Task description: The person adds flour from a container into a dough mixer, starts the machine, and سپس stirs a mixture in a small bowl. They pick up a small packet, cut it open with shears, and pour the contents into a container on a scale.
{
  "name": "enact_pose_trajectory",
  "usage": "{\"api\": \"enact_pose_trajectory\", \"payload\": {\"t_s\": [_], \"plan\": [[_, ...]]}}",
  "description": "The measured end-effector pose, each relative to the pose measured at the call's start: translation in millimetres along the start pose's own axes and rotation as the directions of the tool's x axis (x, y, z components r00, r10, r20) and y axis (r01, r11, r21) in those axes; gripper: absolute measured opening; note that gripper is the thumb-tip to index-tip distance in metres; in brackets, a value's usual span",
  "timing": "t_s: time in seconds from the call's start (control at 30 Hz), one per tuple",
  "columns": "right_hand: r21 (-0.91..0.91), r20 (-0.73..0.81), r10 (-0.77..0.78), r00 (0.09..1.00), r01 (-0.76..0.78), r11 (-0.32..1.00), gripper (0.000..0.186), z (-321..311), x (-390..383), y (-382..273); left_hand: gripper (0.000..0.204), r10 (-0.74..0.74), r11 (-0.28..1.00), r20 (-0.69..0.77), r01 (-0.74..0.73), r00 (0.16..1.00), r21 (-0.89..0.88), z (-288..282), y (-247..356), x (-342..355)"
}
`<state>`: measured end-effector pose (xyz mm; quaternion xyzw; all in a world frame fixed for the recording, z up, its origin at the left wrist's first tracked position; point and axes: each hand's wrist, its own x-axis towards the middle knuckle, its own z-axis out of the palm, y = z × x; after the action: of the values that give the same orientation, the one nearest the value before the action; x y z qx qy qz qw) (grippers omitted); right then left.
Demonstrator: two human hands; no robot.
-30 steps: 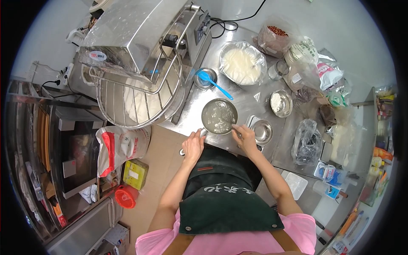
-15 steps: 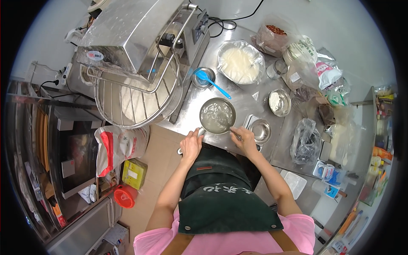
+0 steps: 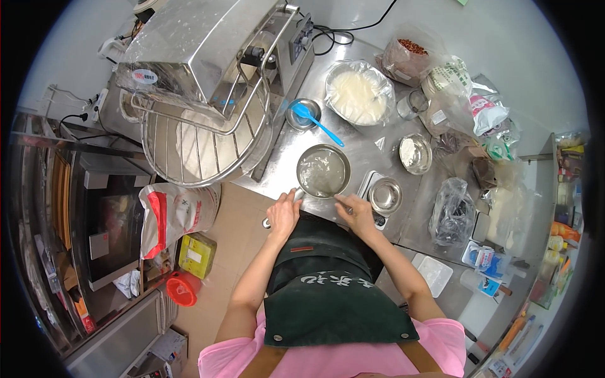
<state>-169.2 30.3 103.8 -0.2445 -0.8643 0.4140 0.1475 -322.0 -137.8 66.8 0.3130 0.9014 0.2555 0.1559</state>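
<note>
A round metal saucepan [image 3: 323, 146] with cloudy, pale liquid in it is at the front edge of the steel counter. My left hand [image 3: 283, 214] is closed round its handle, whose end sticks out beyond my fingers. My right hand [image 3: 357, 214] is at the near right rim of the saucepan, its fingers pinched together. Whatever they hold, if anything, is too small to make out. Just right of that hand stands a small steel bowl [image 3: 385, 196] on a white scale [image 3: 367, 183]. Behind the saucepan, a blue silicone brush [image 3: 320, 126] rests across another small steel bowl [image 3: 296, 121].
A large mixer [image 3: 183, 57] with a wire guard over its dough-filled bowl stands at the left. Farther back is a plastic-covered bowl of pale dough [image 3: 359, 97]. A bowl of white powder [image 3: 415, 154] and several plastic bags [image 3: 452, 211] line the right.
My right hand has shifted slightly left and down along the saucepan's rim, and its fingers have turned inward. My left hand keeps its hold on the handle.
</note>
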Motion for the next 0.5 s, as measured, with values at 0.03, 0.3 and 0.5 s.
{"api": "enact_pose_trajectory", "payload": {"t_s": [0.03,0.3,0.5], "plan": [[0.036,0.018,-0.034,0.999,0.033,0.999,0.024,5,-2,-3,0.035,0.007,1.000,-0.004,-0.007,1.000,0.002,0,1,0],[-0.020,-0.087,-0.038,0.995,0.037,0.999,0.025,1,10,4,0.036,0.027,1.000,-0.002,-0.027,1.000,0.002,2,-4,0],[0.090,-0.051,-0.060,0.997,0.065,0.994,0.024,13,13,-4,0.035,0.021,1.000,-0.003,-0.021,1.000,-0.008,0,0,2]]}}
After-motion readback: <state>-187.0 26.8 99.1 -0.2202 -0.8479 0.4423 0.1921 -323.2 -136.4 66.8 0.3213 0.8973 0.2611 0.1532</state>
